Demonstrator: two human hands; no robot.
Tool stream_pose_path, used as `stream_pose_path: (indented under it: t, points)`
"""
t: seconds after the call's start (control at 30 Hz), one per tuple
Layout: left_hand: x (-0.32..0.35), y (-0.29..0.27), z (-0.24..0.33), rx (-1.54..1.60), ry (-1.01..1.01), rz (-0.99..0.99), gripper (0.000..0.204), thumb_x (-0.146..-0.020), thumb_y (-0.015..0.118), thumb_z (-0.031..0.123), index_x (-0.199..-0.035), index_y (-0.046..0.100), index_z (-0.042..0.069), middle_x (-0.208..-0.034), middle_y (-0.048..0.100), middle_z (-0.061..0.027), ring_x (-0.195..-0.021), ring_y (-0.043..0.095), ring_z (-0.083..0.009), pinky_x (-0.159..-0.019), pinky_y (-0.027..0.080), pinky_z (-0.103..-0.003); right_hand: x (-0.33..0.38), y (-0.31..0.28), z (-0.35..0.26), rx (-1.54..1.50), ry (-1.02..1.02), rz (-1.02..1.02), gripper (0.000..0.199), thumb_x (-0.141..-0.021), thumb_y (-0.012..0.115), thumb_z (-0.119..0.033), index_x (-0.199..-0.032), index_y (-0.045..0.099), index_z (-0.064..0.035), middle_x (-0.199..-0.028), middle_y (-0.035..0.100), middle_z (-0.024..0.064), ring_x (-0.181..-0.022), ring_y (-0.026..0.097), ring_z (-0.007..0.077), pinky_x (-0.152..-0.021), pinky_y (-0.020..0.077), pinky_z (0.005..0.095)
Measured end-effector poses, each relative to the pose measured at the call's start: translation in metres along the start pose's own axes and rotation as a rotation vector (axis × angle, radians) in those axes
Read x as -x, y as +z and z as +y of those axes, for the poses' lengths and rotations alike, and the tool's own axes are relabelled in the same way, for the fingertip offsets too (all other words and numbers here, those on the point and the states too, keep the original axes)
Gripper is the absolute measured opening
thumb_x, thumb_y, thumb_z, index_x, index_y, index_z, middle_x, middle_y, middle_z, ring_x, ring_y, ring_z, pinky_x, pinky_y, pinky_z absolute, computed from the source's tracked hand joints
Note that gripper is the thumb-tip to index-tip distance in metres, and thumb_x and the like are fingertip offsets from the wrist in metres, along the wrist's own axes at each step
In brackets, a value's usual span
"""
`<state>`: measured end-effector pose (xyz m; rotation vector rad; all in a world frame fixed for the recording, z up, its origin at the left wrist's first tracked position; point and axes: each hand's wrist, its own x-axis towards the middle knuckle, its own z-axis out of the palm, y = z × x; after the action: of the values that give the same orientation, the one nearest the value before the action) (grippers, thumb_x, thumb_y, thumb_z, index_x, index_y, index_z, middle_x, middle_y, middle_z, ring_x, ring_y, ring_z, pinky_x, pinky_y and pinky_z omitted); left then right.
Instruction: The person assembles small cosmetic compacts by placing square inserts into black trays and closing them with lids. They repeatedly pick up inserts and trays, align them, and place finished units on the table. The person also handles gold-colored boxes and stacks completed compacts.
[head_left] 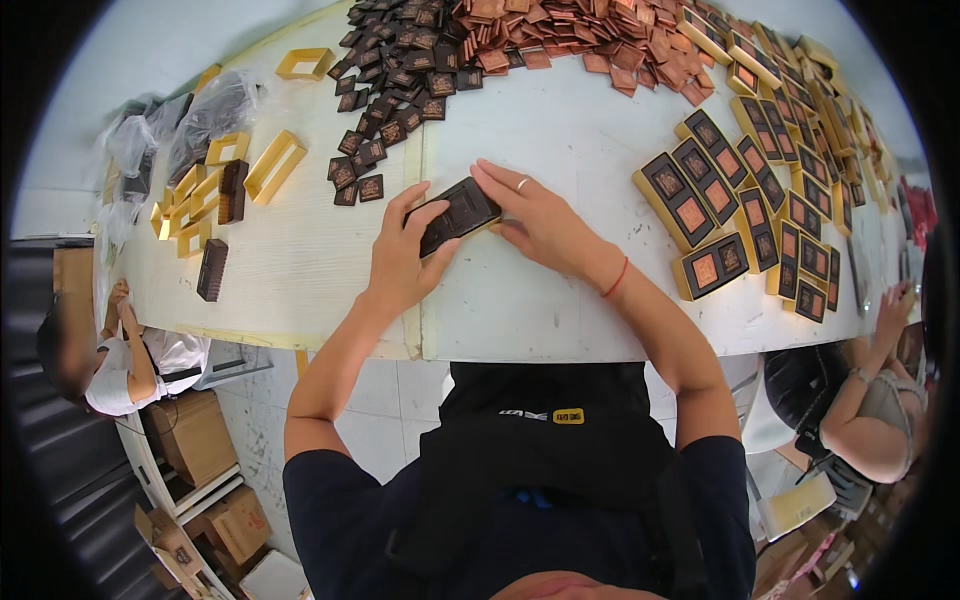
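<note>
Over the near middle of the table I hold a black plastic tray with shallow recesses, tilted up toward the right. A strip of gold edging shows under its right end. My left hand grips its left end, fingers on top and thumb along the near side. My right hand is closed about the right end, wearing a ring, its fingertips at the far corner. Beyond the tray lie loose dark square pieces, the nearest part of a spreading pile. Whether the recesses hold anything is hard to make out.
Reddish-brown squares are heaped at the back. Filled gold-edged boxes crowd the right. Gold frames, black trays and plastic bags stand left. Other people sit at the left and right edges.
</note>
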<state>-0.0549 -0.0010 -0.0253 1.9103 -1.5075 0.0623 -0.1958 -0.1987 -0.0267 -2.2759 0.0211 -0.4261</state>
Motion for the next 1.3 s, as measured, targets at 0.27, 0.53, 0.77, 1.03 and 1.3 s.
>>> stream_pose_path:
  t: [0.27, 0.53, 0.77, 1.03, 1.3]
  points:
    - [-0.002, 0.001, 0.009, 0.009, 0.07, -0.07, 0.064, -0.084, 0.073, 0.009, -0.144, 0.053, 0.017, -0.146, 0.046, -0.0184, -0.121, 0.052, -0.0372, -0.099, 0.047, -0.044, 0.015, 0.03, -0.036, 0.315, -0.027, 0.055, 0.064, -0.084, 0.079, -0.025, -0.14, 0.054, -0.0071, -0.159, 0.028, 0.0232, -0.145, 0.033, 0.0403, -0.116, 0.0327, 0.0445]
    - [0.005, -0.001, 0.006, 0.044, -0.025, -0.069, 0.054, -0.087, 0.068, 0.011, -0.14, 0.058, 0.016, -0.137, 0.05, -0.0189, -0.115, 0.055, -0.0365, -0.097, 0.049, -0.044, 0.013, 0.003, -0.024, -0.418, 0.228, 0.197, 0.035, -0.082, 0.08, -0.019, -0.111, 0.068, -0.0032, -0.134, 0.059, 0.0158, -0.125, 0.055, 0.036, -0.103, 0.0461, 0.0423]
    - [0.005, -0.002, 0.011, 0.007, 0.001, 0.014, 0.058, -0.079, 0.075, 0.013, -0.135, 0.061, 0.014, -0.127, 0.057, -0.0161, -0.109, 0.058, -0.0359, -0.1, 0.049, -0.043, 0.017, 0.016, -0.033, 0.251, -0.114, 0.308, 0.028, -0.086, 0.075, -0.015, -0.11, 0.069, -0.0039, -0.122, 0.066, 0.0135, -0.111, 0.065, 0.0306, -0.1, 0.048, 0.0432]
    - [0.009, -0.002, 0.011, -0.133, 0.059, 0.052, 0.054, -0.076, 0.079, 0.017, -0.128, 0.067, 0.014, -0.122, 0.063, -0.0125, -0.103, 0.061, -0.0306, -0.09, 0.051, -0.04, 0.011, 0.018, -0.028, 0.059, -0.089, 0.312, 0.018, -0.087, 0.073, -0.015, -0.097, 0.068, -0.002, -0.106, 0.07, 0.0113, -0.099, 0.065, 0.0312, -0.088, 0.0504, 0.042]
    - [0.007, -0.007, 0.019, -0.234, 0.108, -0.069, 0.048, -0.088, 0.066, 0.015, -0.136, 0.062, 0.019, -0.135, 0.06, -0.0092, -0.111, 0.06, -0.0315, -0.097, 0.047, -0.044, 0.007, 0.021, -0.035, -0.217, 0.178, 0.293, 0.019, -0.085, 0.075, -0.014, -0.082, 0.06, -0.0034, -0.086, 0.063, 0.01, -0.08, 0.06, 0.0311, -0.073, 0.0474, 0.0432]
